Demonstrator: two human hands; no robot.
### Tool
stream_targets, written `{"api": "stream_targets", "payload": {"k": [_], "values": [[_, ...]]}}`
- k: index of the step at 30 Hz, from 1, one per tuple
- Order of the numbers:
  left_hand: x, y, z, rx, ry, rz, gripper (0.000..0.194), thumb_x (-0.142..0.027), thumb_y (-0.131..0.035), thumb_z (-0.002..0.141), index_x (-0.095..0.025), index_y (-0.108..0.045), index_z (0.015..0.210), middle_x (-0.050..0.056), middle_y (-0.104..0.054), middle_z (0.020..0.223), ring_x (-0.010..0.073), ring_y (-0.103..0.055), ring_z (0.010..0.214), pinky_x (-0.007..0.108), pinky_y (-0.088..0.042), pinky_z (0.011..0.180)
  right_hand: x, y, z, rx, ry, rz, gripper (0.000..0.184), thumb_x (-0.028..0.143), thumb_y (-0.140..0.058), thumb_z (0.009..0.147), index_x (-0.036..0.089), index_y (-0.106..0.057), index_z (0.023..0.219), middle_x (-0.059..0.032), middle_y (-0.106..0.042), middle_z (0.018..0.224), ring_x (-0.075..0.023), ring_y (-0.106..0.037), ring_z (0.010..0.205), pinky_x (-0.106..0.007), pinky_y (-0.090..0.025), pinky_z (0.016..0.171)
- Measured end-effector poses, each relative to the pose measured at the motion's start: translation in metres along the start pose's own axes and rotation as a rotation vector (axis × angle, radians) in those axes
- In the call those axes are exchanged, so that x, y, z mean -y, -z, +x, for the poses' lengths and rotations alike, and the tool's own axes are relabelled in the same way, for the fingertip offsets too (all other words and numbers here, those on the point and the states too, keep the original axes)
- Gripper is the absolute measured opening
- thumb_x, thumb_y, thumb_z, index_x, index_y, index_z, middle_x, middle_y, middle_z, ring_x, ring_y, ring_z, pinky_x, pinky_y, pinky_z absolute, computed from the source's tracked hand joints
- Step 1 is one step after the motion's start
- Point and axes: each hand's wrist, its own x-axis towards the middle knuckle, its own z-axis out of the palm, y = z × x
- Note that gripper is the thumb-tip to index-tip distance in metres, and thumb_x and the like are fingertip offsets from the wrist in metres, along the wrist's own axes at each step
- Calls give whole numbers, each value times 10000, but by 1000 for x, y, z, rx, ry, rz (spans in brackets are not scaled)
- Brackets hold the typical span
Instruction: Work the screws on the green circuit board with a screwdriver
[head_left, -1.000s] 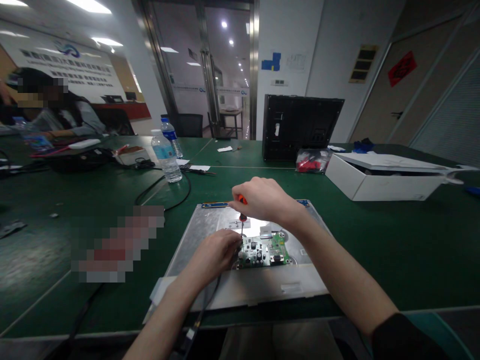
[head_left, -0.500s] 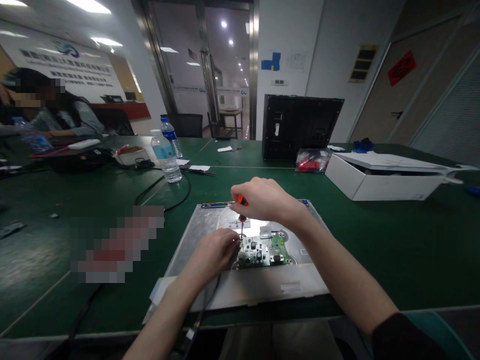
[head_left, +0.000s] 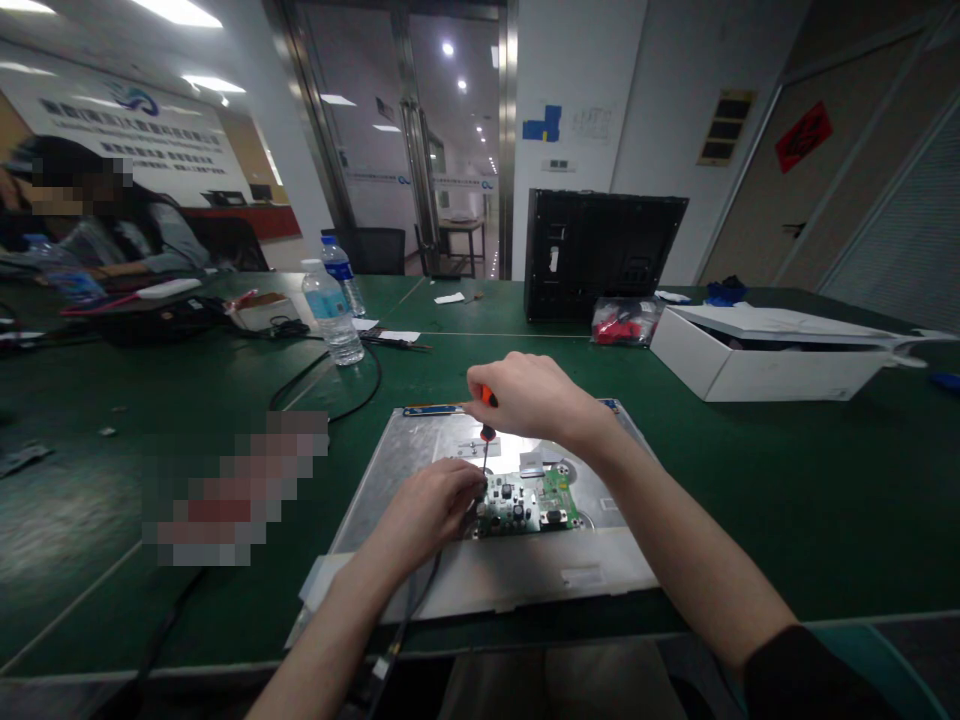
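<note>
My right hand is closed around the orange and black handle of a screwdriver. Its thin shaft points down, nearly upright, to the upper left corner of a green circuit board. Beside the tip, my left hand is closed with its fingertips together at the board's left edge; what they pinch, if anything, is hidden. The board lies on a silvery display panel, whose near side carries a pale strip. A dark cable runs out below my left wrist.
Behind the panel stand a black monitor housing, a plastic bag with red contents and a white box. Water bottles stand at the back left, with a black cable near them. Another person sits far left.
My right hand and the screwdriver have shifted very slightly to the right, and the left fingertips have edged right too. The board and panel stay in place.
</note>
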Motion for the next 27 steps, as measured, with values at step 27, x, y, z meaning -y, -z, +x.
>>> {"api": "stream_targets", "payload": {"k": [27], "values": [[1, -1, 0, 29, -5, -17, 257, -124, -482, 872, -186, -714, 964, 84, -709, 1037, 220, -650, 946, 316, -498, 825, 0, -1, 1, 5, -9, 5, 348, 520, -476, 890, 226, -651, 830, -55, -680, 800, -193, -622, 755, -276, -301, 576]]}}
